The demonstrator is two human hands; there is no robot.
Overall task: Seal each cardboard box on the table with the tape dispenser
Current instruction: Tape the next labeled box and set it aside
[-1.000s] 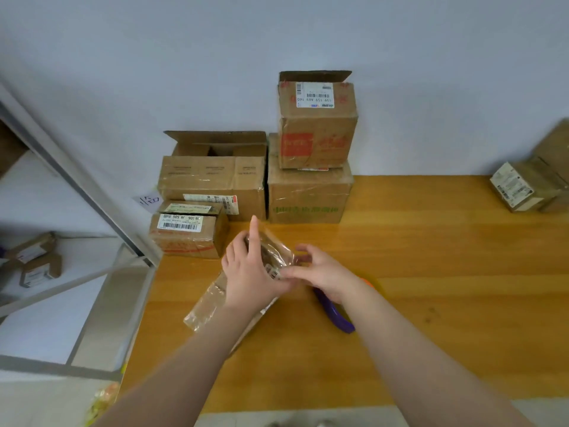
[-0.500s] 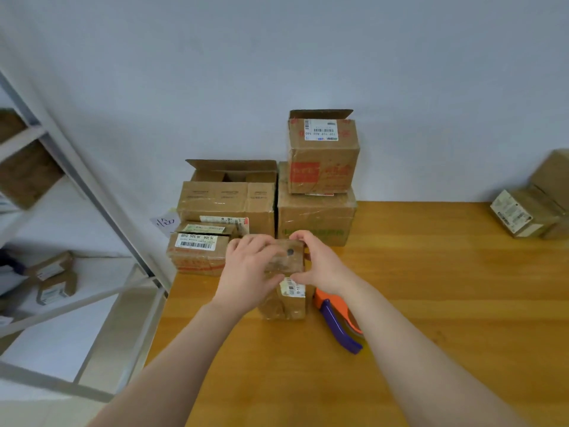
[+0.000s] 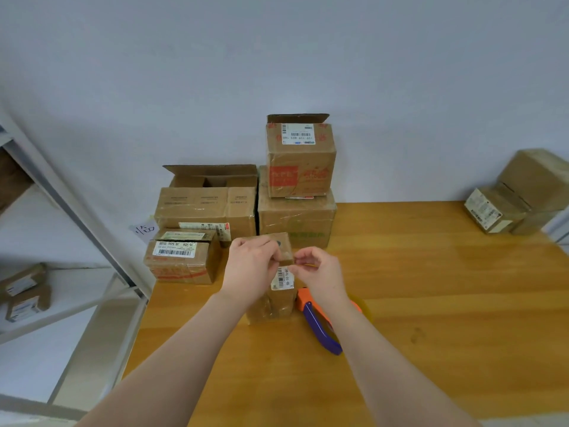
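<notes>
Cardboard, light and stiff I'd judge: the small box (image 3: 274, 303) stands upright on the tabletop (image 3: 431, 303), left grip (image 3: 251, 269) curled over its top, right grip (image 3: 320, 274) pinching its upper edge. Hold its sides; the tape dispenser (image 3: 320, 329) lies beside, untouched.

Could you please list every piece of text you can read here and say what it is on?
"159 403 160": top label on the top box; the digits before it are unclear.
"J6 506", upside down: left label on the low left box.
Too blurred: barcode label on the small box, red print on the top box, green print on the box beneath, wall note, far right label.
</notes>
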